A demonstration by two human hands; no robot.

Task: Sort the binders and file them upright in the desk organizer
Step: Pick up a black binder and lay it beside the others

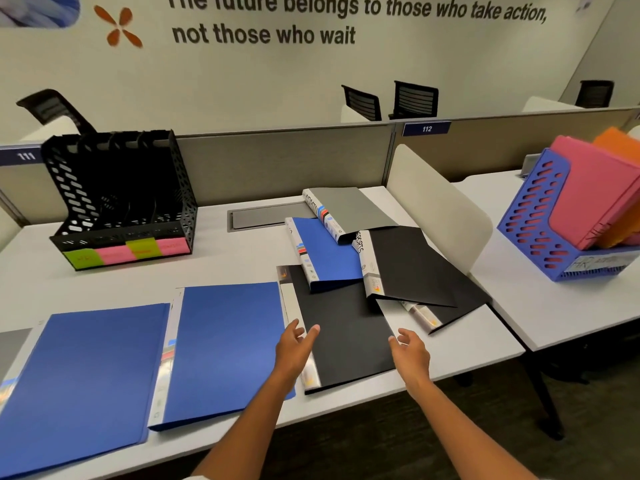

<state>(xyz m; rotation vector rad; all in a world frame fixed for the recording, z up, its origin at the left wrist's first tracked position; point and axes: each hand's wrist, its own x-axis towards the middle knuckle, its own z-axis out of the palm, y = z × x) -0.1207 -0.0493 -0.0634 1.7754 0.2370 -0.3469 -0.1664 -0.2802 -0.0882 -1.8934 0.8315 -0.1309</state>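
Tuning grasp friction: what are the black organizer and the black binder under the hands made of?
Black organizer: looks like rigid moulded plastic, slightly glossy; sign is the regular oval cut-outs in its walls. Black binder: probably thin flexible plastic sheet, matte; its cover lies flat with little glare, and a clear shiny spine pocket runs along its edge.

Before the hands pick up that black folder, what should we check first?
1. Both hands free: ok. The left hand and right hand are open at either side of the black binder.
2. Binder clear to lift: not ok. A small blue binder and another black binder overlap its far end.
3. Black organizer slots free: ok, they look empty.
4. Organizer labels readable: cannot tell, too blurry.
5. Binder's spine label: cannot tell.
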